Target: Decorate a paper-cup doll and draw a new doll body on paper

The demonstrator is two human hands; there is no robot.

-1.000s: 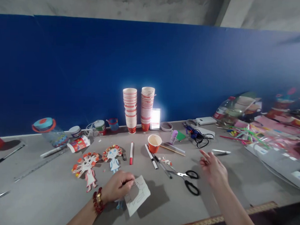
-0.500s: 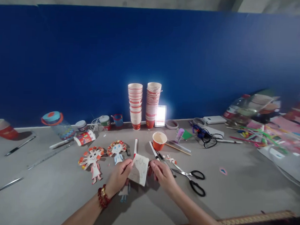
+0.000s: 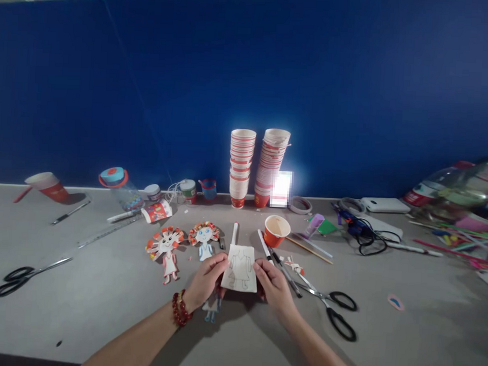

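A small piece of white paper (image 3: pixel 241 266) with a pencil-like drawing of a dressed figure is held up between both hands. My left hand (image 3: pixel 207 278) pinches its left edge; a beaded bracelet is on that wrist. My right hand (image 3: pixel 275 286) pinches the right edge. Partly hidden under my left hand lies a paper doll's body (image 3: pixel 211 307) in pale blue. Left of the hands are a paper doll with a red dress (image 3: pixel 169 262) and a paper doll in blue (image 3: pixel 205 250). Scissors (image 3: pixel 323 297) lie beside my right hand.
Two stacks of paper cups (image 3: pixel 239 172) stand against the blue wall. A short cut cup (image 3: pixel 277 231), markers (image 3: pixel 264 244) and a glue stick (image 3: pixel 314 225) lie ahead. Another pair of scissors (image 3: pixel 30 273) is at far left. Straws and bottles (image 3: pixel 434 183) crowd the right.
My right hand has closed onto the paper's right edge, and the paper is now straighter and held by both hands. The whole view has shifted left, bringing the left scissors fully into sight.
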